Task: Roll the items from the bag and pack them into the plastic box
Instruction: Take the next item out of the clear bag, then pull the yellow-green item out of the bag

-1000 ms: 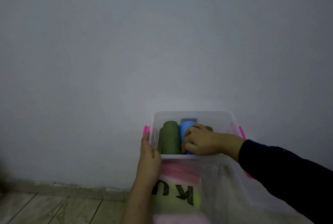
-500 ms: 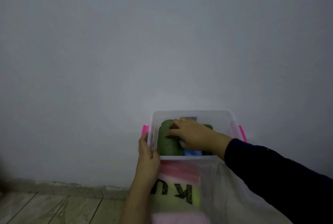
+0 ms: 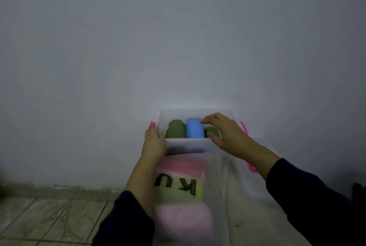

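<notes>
A clear plastic box [image 3: 188,143] with pink side latches stands against the wall. Inside it lie a dark green roll [image 3: 176,130] at the left, a blue roll [image 3: 194,129] in the middle and another dark green roll [image 3: 211,132] at the right. My left hand [image 3: 153,140] grips the box's left rim. My right hand [image 3: 223,134] hovers over the right green roll with fingers spread, fingertips near the blue roll, holding nothing. Below the box a clear plastic bag [image 3: 233,196] shows pink and yellow-green cloth [image 3: 178,188] with black letters.
A plain grey wall [image 3: 178,37] fills the upper view. A tiled floor [image 3: 45,220] with a low skirting runs along the bottom left. A dark object [image 3: 359,190] sits at the right edge.
My right hand has lifted off the left green and blue rolls and moved right, opening over the right green roll. The blue roll now shows fully. My left hand has stayed on the rim.
</notes>
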